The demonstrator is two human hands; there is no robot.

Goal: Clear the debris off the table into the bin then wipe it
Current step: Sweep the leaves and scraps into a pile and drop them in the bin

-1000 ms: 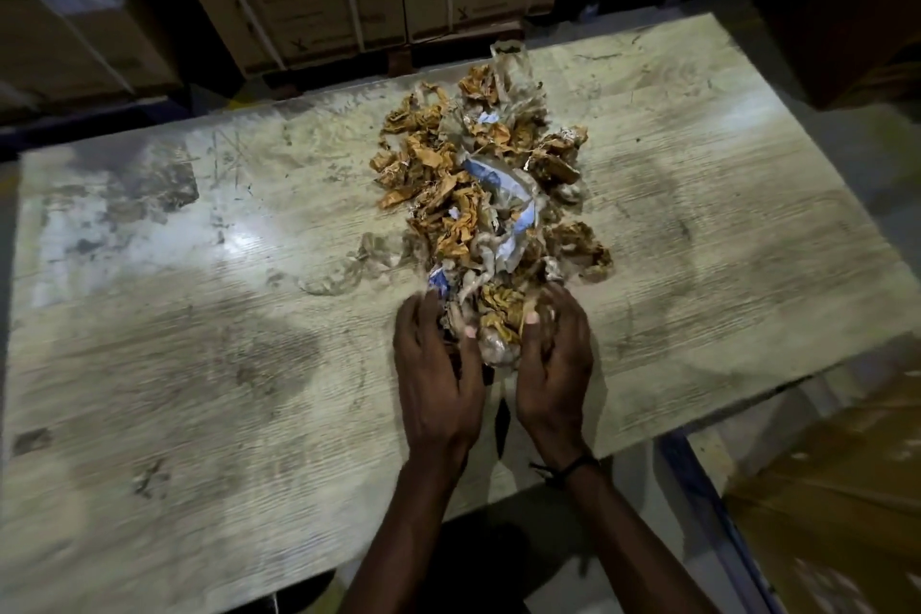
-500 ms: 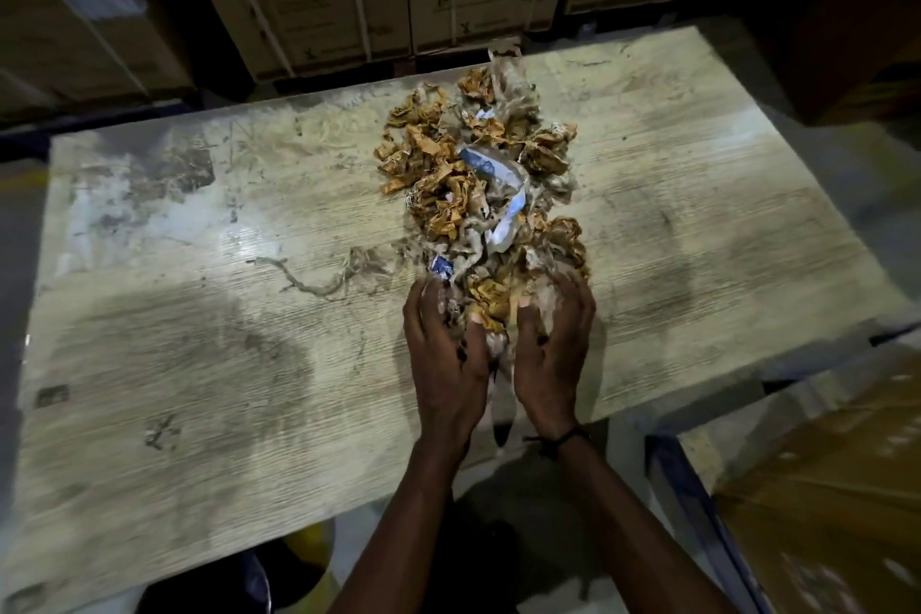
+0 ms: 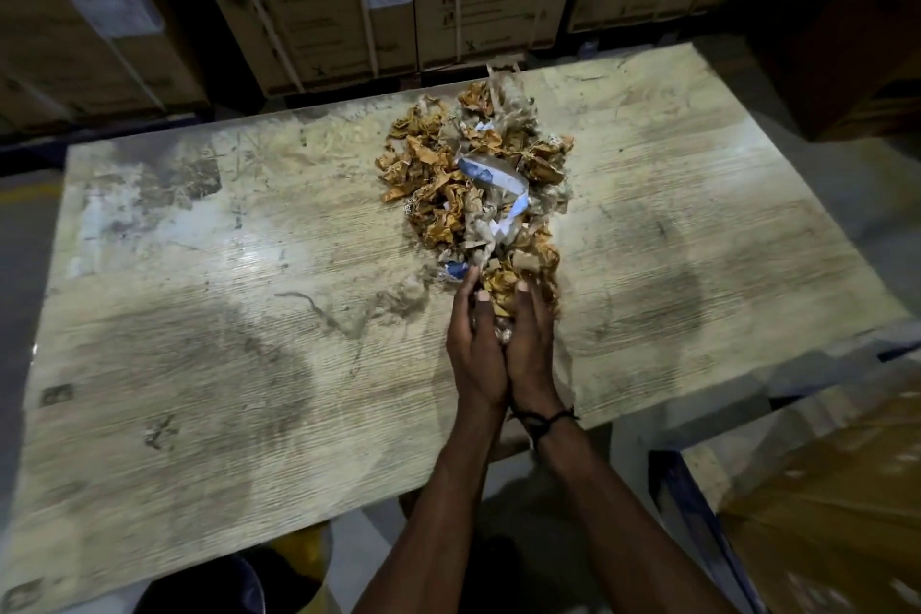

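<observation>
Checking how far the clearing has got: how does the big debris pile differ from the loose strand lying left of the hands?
The debris pile is a thick heap of crumpled orange-brown and white-blue scraps; the strand is one thin, greyish, flat wisp. The left hand and right hand cup the pile's near end; the strand lies untouched. Both rest on the table.

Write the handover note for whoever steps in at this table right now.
Left hand and right hand: pressed side by side, fingers curled round the near end of the debris pile.
Pile: crumpled brown paper and plastic scraps, mid-table, running toward the far edge; a loose strand lies left of the hands.
Done: nothing binned yet.
Left: move all the debris to the bin, which is not clearly in view, then wipe.
</observation>
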